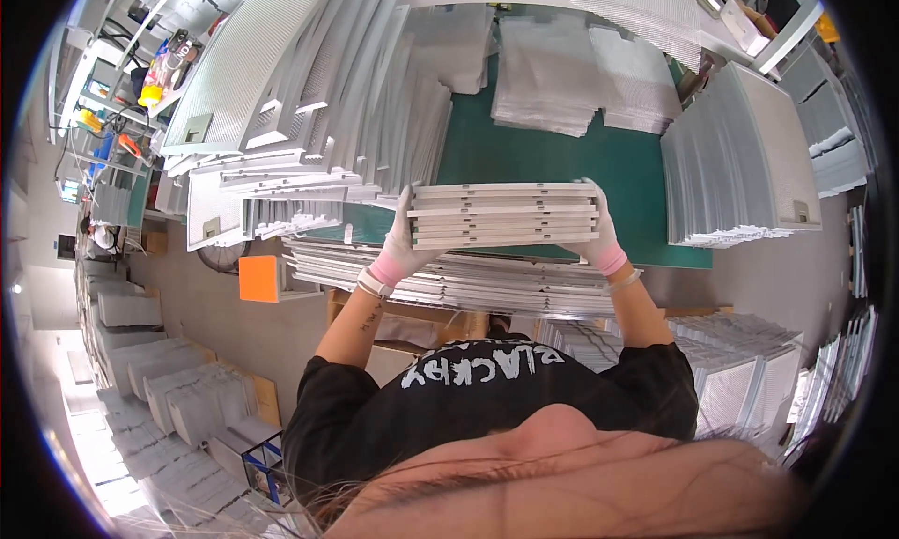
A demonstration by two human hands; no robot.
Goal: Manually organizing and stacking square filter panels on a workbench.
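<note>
My left hand point(403, 243) and my right hand point(602, 234), both in white gloves with pink cuffs, grip the two ends of a stack of flat panels point(506, 217). Several pale frame edges in the stack face me, marked with small dark slots. It is held level over the near edge of a green-topped table point(581, 169). Most of my fingers are hidden behind the stack's ends. Just below it, more panels point(449, 282) lie piled, their long edges showing.
Tall rows of silver mesh panels stand at the left point(253, 66) and right point(735, 155) of the table. Thin, pale sheets point(543, 75) lie at the back. An orange-faced box point(258, 278) is at the left. Further panel piles point(178, 394) stand on the floor.
</note>
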